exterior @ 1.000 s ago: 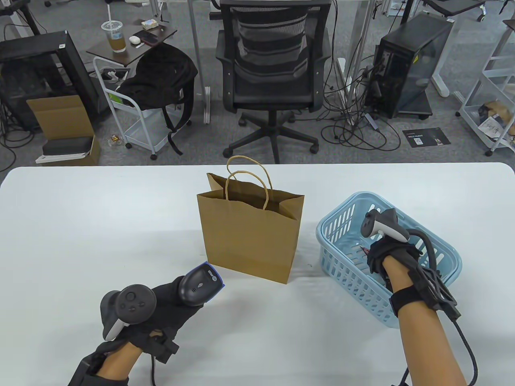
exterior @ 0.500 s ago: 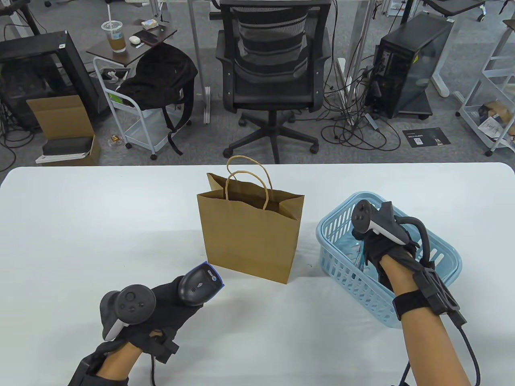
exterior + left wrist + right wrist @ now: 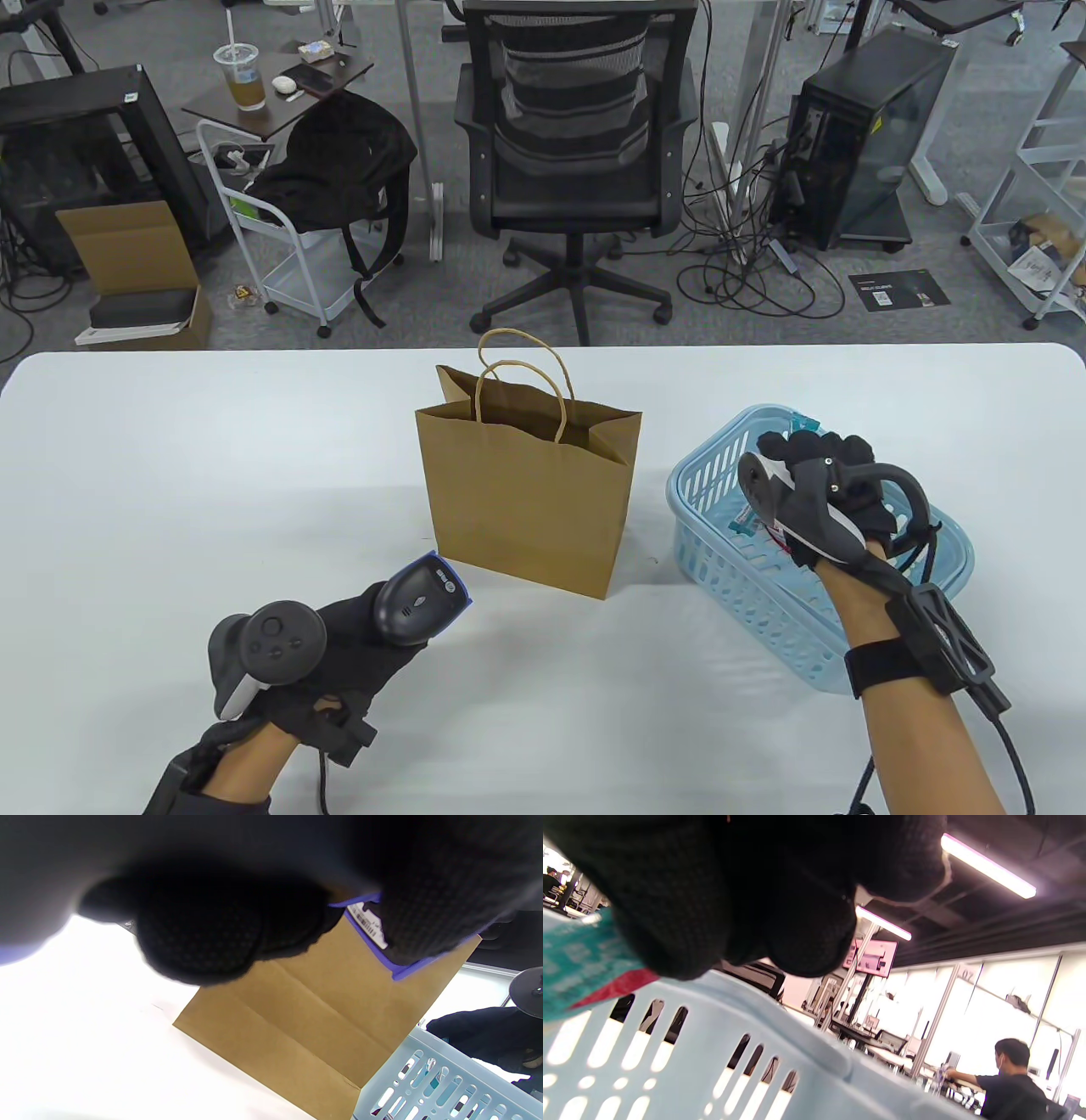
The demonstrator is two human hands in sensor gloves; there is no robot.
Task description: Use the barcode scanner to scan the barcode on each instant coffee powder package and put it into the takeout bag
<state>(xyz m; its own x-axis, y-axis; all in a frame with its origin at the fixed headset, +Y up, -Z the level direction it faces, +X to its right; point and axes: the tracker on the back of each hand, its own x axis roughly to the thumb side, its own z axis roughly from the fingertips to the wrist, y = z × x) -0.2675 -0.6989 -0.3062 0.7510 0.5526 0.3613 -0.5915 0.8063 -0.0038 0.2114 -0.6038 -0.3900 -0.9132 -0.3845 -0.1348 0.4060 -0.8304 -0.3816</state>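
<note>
While the left hand sits low at the near left of the table, fingers wrapped around one barcode scanner, its blue-edged head points toward the bag. One scanner, one bag, one basket.

Takeout bag: one, brown paper, upright mid-table, mouth open, two twisted paper handles standing up. Contents not visible from any view. In the left wrist view the bag's front face fills the middle of the frame, scanner nose and its label sticker just above it.

Basket: one, light blue plastic with slotted walls, just right of the bag, not touching it. Right hand is over the basket, fingers curled around one instant coffee package, teal with a red strip. Table view shows a teal corner of it past the fingertips at the basket's far rim; right wrist view shows it pinched under the gloved fingers, above the basket wall. More teal and red packets lie in the basket under the hand; through the slots in the left wrist view more show, count can't be told.

Two hands, two trackers, one on the back of each.

Scanner and held package are well apart, bag between them.
</note>
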